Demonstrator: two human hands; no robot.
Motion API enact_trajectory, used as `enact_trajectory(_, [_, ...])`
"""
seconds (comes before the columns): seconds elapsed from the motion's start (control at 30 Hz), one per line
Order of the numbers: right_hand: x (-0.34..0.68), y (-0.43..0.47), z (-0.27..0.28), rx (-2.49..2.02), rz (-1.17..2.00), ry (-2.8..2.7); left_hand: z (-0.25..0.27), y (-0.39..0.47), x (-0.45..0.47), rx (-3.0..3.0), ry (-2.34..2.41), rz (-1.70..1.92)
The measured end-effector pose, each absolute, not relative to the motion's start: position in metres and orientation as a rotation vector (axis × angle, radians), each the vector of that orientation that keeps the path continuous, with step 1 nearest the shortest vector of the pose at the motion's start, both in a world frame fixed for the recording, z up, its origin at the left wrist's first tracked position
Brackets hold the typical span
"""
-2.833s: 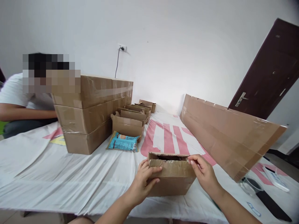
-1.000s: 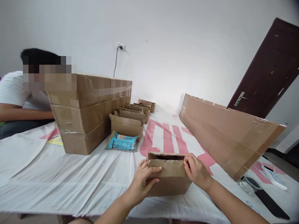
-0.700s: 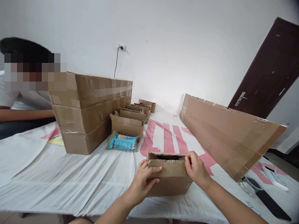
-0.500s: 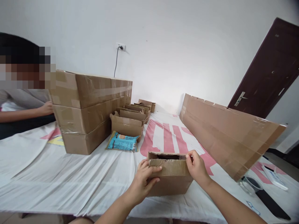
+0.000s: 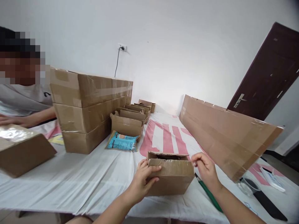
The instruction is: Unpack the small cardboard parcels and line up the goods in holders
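Note:
A small cardboard box point(image 5: 171, 183) stands on the cloth in front of me, its top gaping open along a slit. My left hand point(image 5: 145, 177) grips the box's left end, thumb and fingers on its near face. Just off the top right corner is my right hand point(image 5: 205, 168), its fingers pinched together; what they hold, if anything, is too small to make out. Beneath that hand lies a slim green tool point(image 5: 210, 194) with a dark tip, partly hidden by the wrist. A blue snack packet point(image 5: 122, 141) rests beyond the box to the left.
Taped boxes point(image 5: 93, 105) are stacked at left, beside a row of open boxes point(image 5: 127, 124). A person reaches over another box point(image 5: 28, 155) at far left. A long cardboard panel point(image 5: 224, 133), a clear cup point(image 5: 249, 185) and a black strip point(image 5: 271, 205) are at right.
My right hand has moved right, off the box's corner. The green tool has come into view beneath it. At left, the other person's box has appeared on the table.

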State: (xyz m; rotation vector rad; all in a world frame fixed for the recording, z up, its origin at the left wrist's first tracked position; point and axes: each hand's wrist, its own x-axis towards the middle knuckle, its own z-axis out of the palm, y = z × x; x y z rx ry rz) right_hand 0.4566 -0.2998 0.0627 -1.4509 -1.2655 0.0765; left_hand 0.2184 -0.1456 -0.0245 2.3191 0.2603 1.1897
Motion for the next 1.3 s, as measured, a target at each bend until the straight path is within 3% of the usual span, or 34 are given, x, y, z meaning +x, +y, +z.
enact_trajectory(0.2, [0.433, -0.305, 0.061, -1.598, 0.086, -1.545, -0.025, -0.146, 0.217, 2.343, 0.253, 1.209])
enact_trajectory(0.4, [0.418, -0.304, 0.065, -1.591, 0.233, -1.463, -0.021, -0.148, 0.216, 2.357, 0.227, 1.22])
enact_trajectory(0.73, [0.451, -0.29, 0.072, -1.814, -0.333, -1.635, -0.023, -0.156, 0.209, 2.353, 0.205, 1.31])
enact_trajectory(1.1, [0.437, -0.312, 0.057, -1.851, -0.316, -1.883, -0.005, -0.168, 0.207, 2.478, 0.261, 1.454])
enact_trajectory(1.3, [0.446, -0.307, 0.061, -1.845, -0.237, -1.621, 0.001, -0.171, 0.207, 2.51, 0.256, 1.477])
